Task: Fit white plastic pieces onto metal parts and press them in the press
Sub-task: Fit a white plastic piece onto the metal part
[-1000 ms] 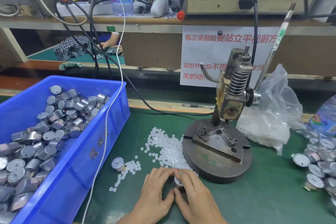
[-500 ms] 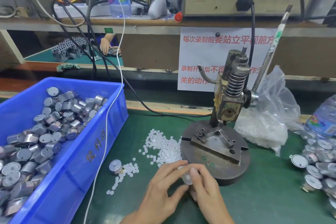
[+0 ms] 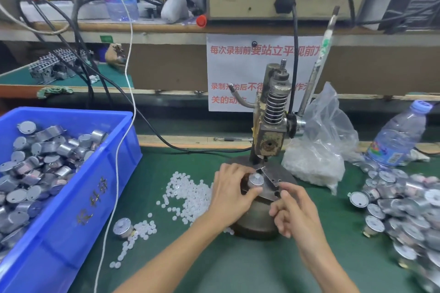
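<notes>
Head view looks down on the green worktop (image 3: 238, 266), where the left hand (image 3: 232, 194) has its grip pinched round a metal part (image 3: 255, 182) with a white plastic piece (image 3: 257, 176) on top, standing upright on the fixture plate (image 3: 273, 179) of the press (image 3: 271, 126). The right hand (image 3: 295, 211) is just beside, its grip loose, fingers half curled and holding nothing, the index tip close to the plate. Left of the press lie loose white pieces (image 3: 190, 194), further left stands a blue bin (image 3: 71, 197) of metal parts, and a pile of metal parts (image 3: 404, 204) is at the right.
</notes>
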